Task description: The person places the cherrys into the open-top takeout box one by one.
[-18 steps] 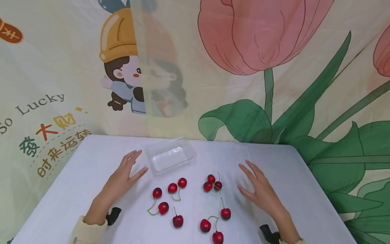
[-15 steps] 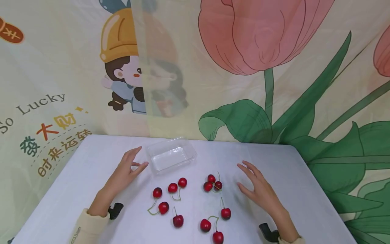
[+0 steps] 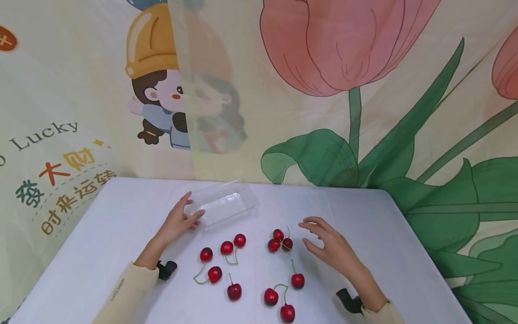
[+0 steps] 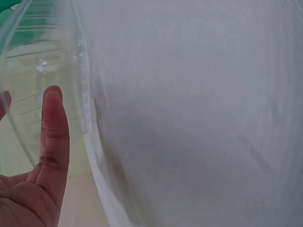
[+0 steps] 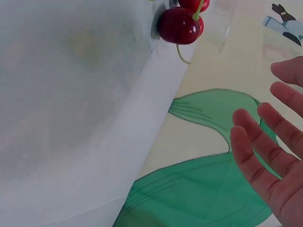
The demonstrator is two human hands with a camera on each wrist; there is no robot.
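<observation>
My left hand [image 3: 176, 224] is at the left end of a clear plastic box [image 3: 228, 208], its thumb and fingers spread about the near left corner. In the left wrist view a straight finger [image 4: 55, 137] overlaps the box's ribbed wall [image 4: 35, 71]. My right hand [image 3: 332, 245] hovers to the right of a cluster of cherries [image 3: 274, 245], fingers slightly bent and apart, with nothing in them. The right wrist view has a dark red cherry [image 5: 179, 26] at its top, away from those fingers [image 5: 258, 146].
More red cherries with green stems lie on the white tabletop: a joined pair [image 3: 227, 248], another pair [image 3: 215, 274], a single one [image 3: 234, 291], one further right [image 3: 297, 281] and a front pair [image 3: 271, 297]. A printed curtain [image 3: 226, 166] hangs behind the table's back edge.
My left hand has moved right and forward up to the plastic box. The right hand has come left towards the cherry cluster, its fingers bending a little. The head view has shifted slightly.
</observation>
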